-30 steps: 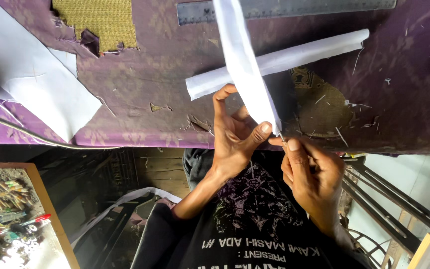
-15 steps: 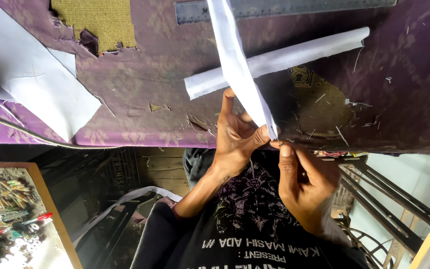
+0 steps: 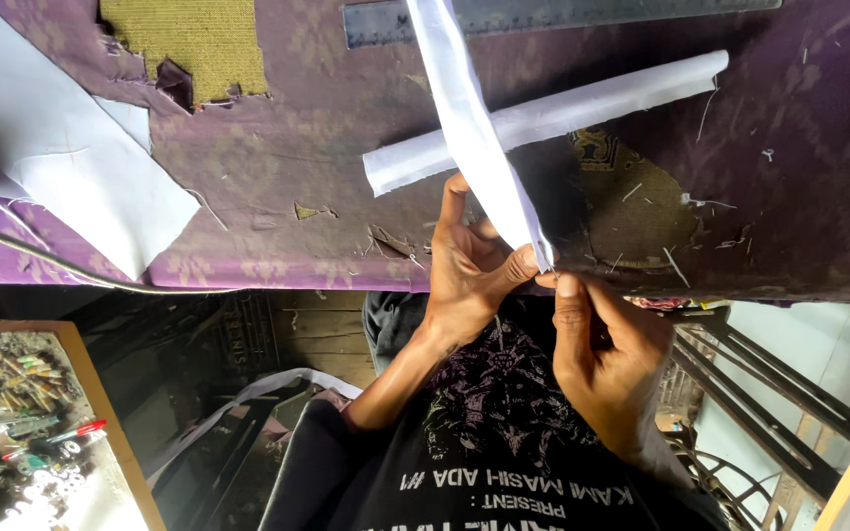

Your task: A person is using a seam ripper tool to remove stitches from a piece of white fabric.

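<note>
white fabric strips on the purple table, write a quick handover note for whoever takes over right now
Left hand: pinching the near tip of the folded white strip between thumb and fingers.
Right hand: fingers at the same tip, meeting the left thumb.
That strip runs away across the purple table, lying over a second rolled white strip in a cross.
Steel ruler at the far edge; loose white cloth pieces to one side.
Done: strips crossed. The tip is not yet released.

Matt white cloth strips, worn cloth table cover
Folded strip [image 3: 479, 147] smooth, purple cover [image 3: 287, 157] frayed and rough, ruler [image 3: 563, 15] dull metal
</note>
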